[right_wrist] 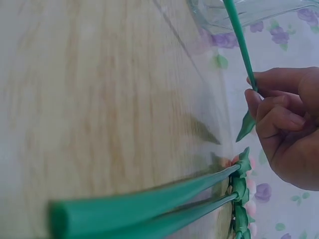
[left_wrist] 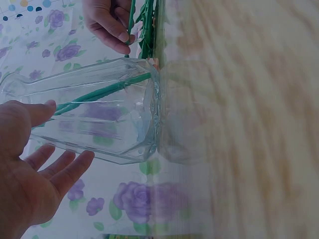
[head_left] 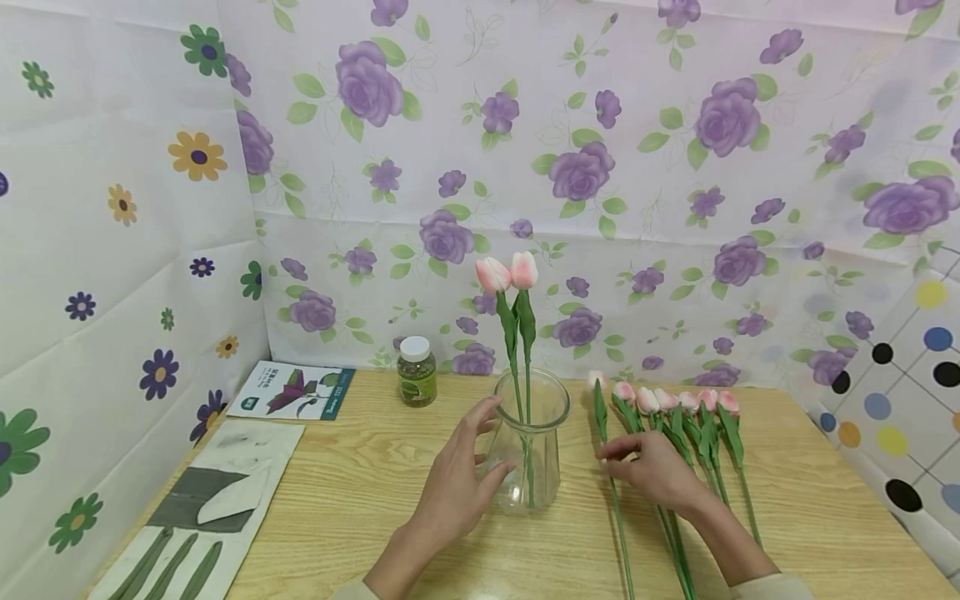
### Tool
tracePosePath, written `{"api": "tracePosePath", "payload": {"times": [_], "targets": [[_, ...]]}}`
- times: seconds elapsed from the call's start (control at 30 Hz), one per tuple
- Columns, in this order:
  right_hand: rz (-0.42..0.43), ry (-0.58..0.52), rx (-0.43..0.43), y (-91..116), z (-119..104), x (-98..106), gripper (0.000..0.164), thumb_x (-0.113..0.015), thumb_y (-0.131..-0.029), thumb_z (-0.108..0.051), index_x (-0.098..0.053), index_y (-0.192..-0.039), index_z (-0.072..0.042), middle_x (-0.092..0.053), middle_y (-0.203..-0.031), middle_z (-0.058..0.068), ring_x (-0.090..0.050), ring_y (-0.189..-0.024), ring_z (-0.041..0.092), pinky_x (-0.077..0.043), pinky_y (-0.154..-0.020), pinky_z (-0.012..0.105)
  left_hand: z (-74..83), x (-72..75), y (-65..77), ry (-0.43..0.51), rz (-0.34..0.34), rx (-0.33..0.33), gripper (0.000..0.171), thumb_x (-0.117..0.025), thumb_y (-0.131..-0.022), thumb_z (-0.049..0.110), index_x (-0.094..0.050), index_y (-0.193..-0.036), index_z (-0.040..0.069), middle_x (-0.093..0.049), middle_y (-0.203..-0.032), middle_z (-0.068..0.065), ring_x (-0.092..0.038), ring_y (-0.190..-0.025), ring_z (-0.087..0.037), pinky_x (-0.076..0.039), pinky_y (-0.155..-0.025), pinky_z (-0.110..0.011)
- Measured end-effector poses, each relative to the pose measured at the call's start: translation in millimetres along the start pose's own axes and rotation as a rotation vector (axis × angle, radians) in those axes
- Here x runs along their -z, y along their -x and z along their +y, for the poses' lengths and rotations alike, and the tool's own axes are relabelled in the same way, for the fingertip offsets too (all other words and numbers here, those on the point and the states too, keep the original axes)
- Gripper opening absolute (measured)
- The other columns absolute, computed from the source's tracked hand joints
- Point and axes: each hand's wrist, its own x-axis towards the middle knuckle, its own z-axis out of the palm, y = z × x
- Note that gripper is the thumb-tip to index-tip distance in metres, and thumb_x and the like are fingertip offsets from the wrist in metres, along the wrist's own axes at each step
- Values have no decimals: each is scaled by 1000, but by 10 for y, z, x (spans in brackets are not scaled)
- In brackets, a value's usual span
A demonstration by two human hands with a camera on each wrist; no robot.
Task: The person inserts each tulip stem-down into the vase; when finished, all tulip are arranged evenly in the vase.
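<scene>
A clear glass vase (head_left: pixel 546 479) stands upright on the table with two pink-and-white tulips (head_left: pixel 510 275) in it. My left hand (head_left: pixel 459 483) is at its left side, fingers spread and lightly bent, fingertips right at the glass. The left wrist view shows the thumb and fingers apart beside the vase (left_wrist: pixel 114 117). To the right, my right hand (head_left: pixel 656 468) pinches the green stem of a single tulip (head_left: pixel 598 404) between thumb and fingertips. In the right wrist view that stem (right_wrist: pixel 239 40) slants past the hand, clear of the table surface.
Several more tulips (head_left: pixel 708 408) lie in a row at the right, stems toward me. Behind the vase's left stands a jar with a white lid (head_left: pixel 417 379). A booklet (head_left: pixel 288 390) and a printed cloth (head_left: pixel 217 500) lie on the table's left side. Floral sheets hang behind.
</scene>
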Motion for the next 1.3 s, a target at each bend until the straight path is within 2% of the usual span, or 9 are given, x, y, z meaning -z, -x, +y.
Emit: {"api": "tracePosePath", "payload": {"times": [0.17, 0.33, 0.4, 0.43, 0.53, 0.63, 0.93, 1.13, 1.3], "targets": [[19, -31, 3, -8, -22, -2, 28, -72, -100, -14, -75, -125, 0, -73, -122, 17, -68, -101, 21, -61, -76, 37, -4, 3, 2, 15, -2, 5, 91, -83, -91, 5, -31, -162, 27, -56, -149, -12, -63, -133, -31, -66, -90, -44], [66, -56, -35, -32, -72, -4, 29, -75, -99, -15, -75, -125, -3, -71, -125, 18, -68, -102, 21, -60, -76, 32, -1, 5, 3, 21, -6, 10, 93, -83, -90, 5, -30, -162, 28, -56, -149, -12, -63, -133, -31, -66, -91, -44], [73, -83, -55, -41, -90, 0, 31, -75, -98, -15, -74, -127, -3, -70, -126, 18, -66, -94, 20, -57, -70, 31, 0, 5, 2, 22, -7, 9, 93, -84, -90, 5, -30, -162, 28, -56, -149, -12, -63, -133, -31, -66, -91, -44], [70, -99, -63, -44, -97, 1, 33, -75, -98, -15, -73, -128, -2, -69, -126, 19, -64, -84, 18, -54, -65, 30, 0, 4, 2, 23, -7, 9, 93, -84, -90, 5, -30, -162, 28, -56, -148, -12, -63, -133, -31, -66, -91, -44], [69, -145, -81, -50, -117, 9, 36, -74, -98, -14, -71, -132, -1, -67, -123, 18, -51, -64, 11, -47, -53, 27, -1, 2, 0, 24, -7, 8, 94, -84, -89, 5, -30, -162, 28, -56, -148, -12, -63, -133, -31, -66, -90, -44], [64, -181, -77, -49, -139, 18, 40, -74, -99, -13, -68, -136, 0, -66, -121, 18, -38, -52, 7, -39, -47, 25, -3, 1, 0, 25, -7, 9, 94, -84, -89, 5, -30, -162, 28, -56, -148, -11, -63, -133, -31, -66, -90, -44], [94, -232, -42, -14, -276, 59, 45, -77, -97, -17, -67, -138, -2, -63, -133, 22, -35, -51, 5, -38, -46, 24, -2, 2, -8, 24, -4, 6, 93, -86, -89, 10, -30, -162, 29, -57, -147, -12, -63, -132, -31, -66, -91, -43], [94, -258, -21, 22, -346, 119, 50, -77, -98, -20, -63, -142, -2, -58, -133, 23, -33, -53, 7, -38, -47, 25, -8, -1, -7, 16, 2, 0, 90, -84, -91, 11, -31, -161, 27, -57, -147, -13, -64, -131, -31, -66, -89, -43], [99, -287, -6, 41, -400, 151, 51, -75, -98, -17, -60, -144, 1, -58, -124, 18, -32, -52, 6, -34, -46, 24, -12, -5, -3, 1, 9, -7, 86, -81, -93, 11, -31, -161, 27, -58, -146, -12, -65, -130, -30, -67, -88, -42]]}}
